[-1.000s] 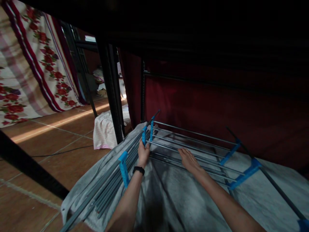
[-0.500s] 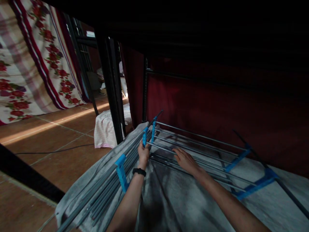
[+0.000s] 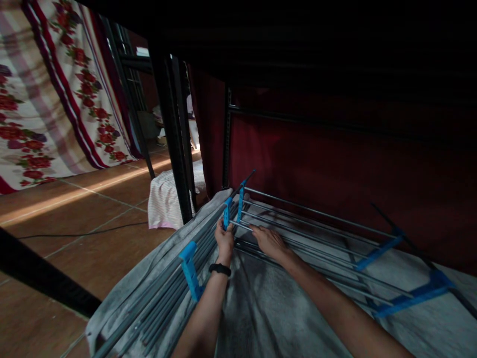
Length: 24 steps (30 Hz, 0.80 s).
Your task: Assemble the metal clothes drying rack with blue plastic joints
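My left hand (image 3: 224, 241), a dark band on its wrist, is closed around the lower part of a blue plastic bracket (image 3: 227, 209). A thin metal rod (image 3: 239, 224) runs rightward from that bracket. On this rod, a short way from the bracket, rest the closed fingers of my right hand (image 3: 269, 242); its thumb is hidden. Behind stands another blue bracket (image 3: 240, 201). Several parallel rods reach from the brackets to blue end pieces (image 3: 413, 297) at the right, forming a rack. Beside my left forearm is a further blue bracket (image 3: 191, 272).
A bundle of loose grey metal tubes (image 3: 160, 318) lies on the grey cloth (image 3: 253, 318). Black metal posts (image 3: 173, 149) and a dark red curtain (image 3: 316, 159) enclose the space. A floral cloth (image 3: 74, 99) hangs at the left above the tiled floor (image 3: 85, 204).
My right hand has moved left along the rod, nearer my left hand, and its fingers have closed on it. My left hand stays at the bracket. The view has shifted slightly.
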Available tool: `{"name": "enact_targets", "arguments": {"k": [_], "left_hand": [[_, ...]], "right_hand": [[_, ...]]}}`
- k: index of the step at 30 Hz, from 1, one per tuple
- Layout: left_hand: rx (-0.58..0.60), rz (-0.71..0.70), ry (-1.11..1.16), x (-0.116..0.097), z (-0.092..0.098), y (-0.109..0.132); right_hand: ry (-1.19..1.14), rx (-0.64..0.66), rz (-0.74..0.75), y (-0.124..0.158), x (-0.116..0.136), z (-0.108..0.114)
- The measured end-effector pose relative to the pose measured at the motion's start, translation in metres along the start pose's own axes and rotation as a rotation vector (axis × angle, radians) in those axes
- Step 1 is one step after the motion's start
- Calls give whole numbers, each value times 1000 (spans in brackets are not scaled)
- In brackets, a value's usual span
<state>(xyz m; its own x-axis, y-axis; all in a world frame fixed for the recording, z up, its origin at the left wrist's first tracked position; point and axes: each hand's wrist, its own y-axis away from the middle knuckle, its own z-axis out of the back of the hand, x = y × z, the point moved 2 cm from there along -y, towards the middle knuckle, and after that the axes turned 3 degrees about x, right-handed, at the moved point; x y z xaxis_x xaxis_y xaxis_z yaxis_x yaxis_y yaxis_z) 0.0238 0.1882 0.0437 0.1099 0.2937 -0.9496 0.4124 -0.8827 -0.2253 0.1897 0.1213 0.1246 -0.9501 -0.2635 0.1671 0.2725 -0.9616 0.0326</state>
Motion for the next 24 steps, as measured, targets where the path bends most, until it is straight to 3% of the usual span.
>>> {"name": "enact_targets", "arguments": {"k": [16, 24], "left_hand": [[6, -2, 10, 4, -3, -2], [88, 62, 56, 2, -3, -7]], "right_hand": [[25, 22, -32, -4, 1, 1], [32, -20, -78, -1, 8, 0]]}}
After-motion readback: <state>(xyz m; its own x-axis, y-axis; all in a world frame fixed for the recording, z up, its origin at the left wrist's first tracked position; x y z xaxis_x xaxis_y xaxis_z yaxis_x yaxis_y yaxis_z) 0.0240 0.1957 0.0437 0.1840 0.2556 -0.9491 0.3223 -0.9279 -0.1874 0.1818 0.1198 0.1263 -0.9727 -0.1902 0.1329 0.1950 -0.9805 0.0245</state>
